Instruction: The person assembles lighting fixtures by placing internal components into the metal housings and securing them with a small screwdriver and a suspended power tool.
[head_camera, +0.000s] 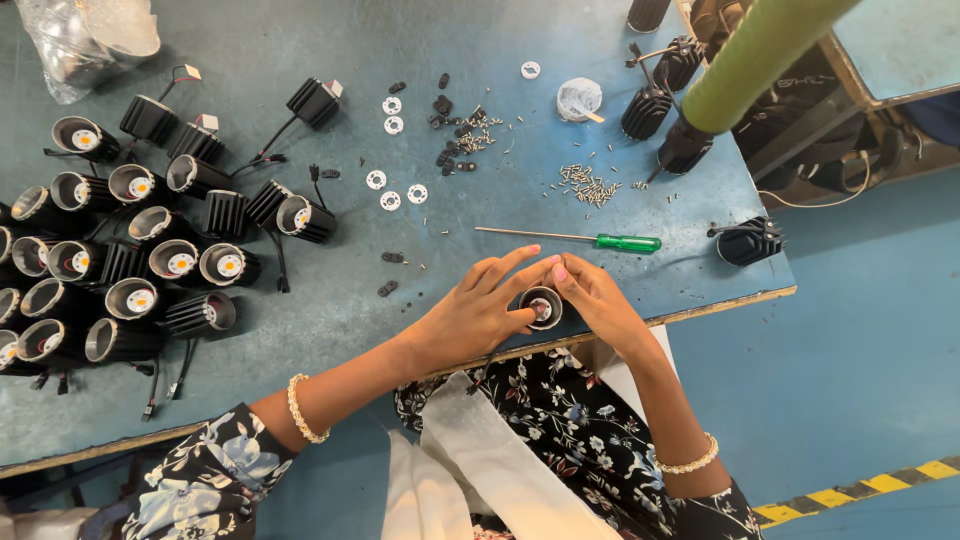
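Both my hands hold one small black lamp housing (541, 306) at the near edge of the blue-grey worktable (330, 330). My left hand (480, 310) wraps its left side, fingers stretched over the top. My right hand (590, 300) grips its right side, fingertips at the rim. The housing's open mouth faces up and shows a pale disc inside. A green-handled screwdriver (575, 239) lies on the table just beyond my fingers.
Several finished black housings with reflectors (130, 265) crowd the left of the table. White ring discs (390, 190), black clips (445, 125) and a pile of small screws (590, 185) lie mid-table. Finned heat sinks (748, 242) and a green padded pole (760, 50) stand right.
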